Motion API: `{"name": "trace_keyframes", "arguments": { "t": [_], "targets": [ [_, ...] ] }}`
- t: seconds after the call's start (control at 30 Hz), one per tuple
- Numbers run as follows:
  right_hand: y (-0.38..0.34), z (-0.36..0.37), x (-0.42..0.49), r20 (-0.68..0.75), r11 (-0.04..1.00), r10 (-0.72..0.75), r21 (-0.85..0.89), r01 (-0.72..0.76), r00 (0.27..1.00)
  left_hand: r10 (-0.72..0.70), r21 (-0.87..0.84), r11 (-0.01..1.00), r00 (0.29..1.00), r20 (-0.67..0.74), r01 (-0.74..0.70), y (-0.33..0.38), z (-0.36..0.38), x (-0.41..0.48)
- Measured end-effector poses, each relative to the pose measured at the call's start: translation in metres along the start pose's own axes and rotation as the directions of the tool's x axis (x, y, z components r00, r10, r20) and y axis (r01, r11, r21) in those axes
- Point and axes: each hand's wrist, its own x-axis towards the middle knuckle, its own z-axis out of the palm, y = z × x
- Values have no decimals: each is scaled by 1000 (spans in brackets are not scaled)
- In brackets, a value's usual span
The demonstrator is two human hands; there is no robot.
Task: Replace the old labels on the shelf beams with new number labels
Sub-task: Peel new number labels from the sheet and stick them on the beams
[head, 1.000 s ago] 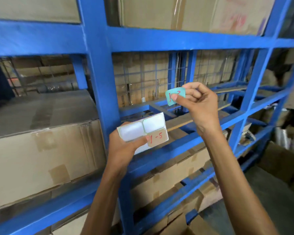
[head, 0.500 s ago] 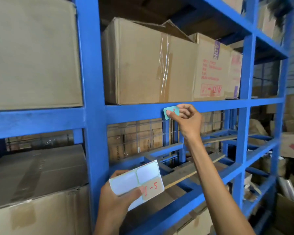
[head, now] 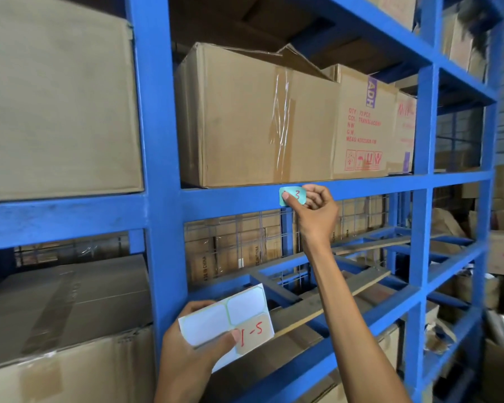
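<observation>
Your right hand (head: pixel 317 207) pinches the teal number label (head: pixel 293 196) flat against the blue shelf beam (head: pixel 376 190), thumb on it; it looks placed but not yet smoothed. Your left hand (head: pixel 192 353) clamps the sticker sheet (head: pixel 227 318), where "1-5" still waits

My thumb (head: pixel 285 196) hides the label (head: pixel 296 195) left of its 3, sheet (head: pixel 216 324) corner under my other thumb, far-right racking blurred
</observation>
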Motion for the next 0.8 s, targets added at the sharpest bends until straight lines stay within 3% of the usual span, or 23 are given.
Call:
{"name": "trace_keyframes", "arguments": {
  "t": [0.23, 0.47, 0.63, 0.8],
  "targets": [
    [4, 3, -3, -26, 999, -42, 1, 42, 999, -10, 18, 1000, 1000, -13, 10, -3, -5, -3],
    [0, 0, -3, -30, 960, -202, -202, 192, 979, -2, 6, 1000, 1000, -17, 2, -15, -12, -2],
    [10, 6, -12, 16, 854, -371, -386, 348, 928, 0, -3, 1000, 1000, -25, 0, -17, -10, -3],
    [19, 8, -17, 65, 844, -326, -430, 322, 943, -2, 18, 1000, 1000, -26, 3, -15, -6, -8]
  ]
}}
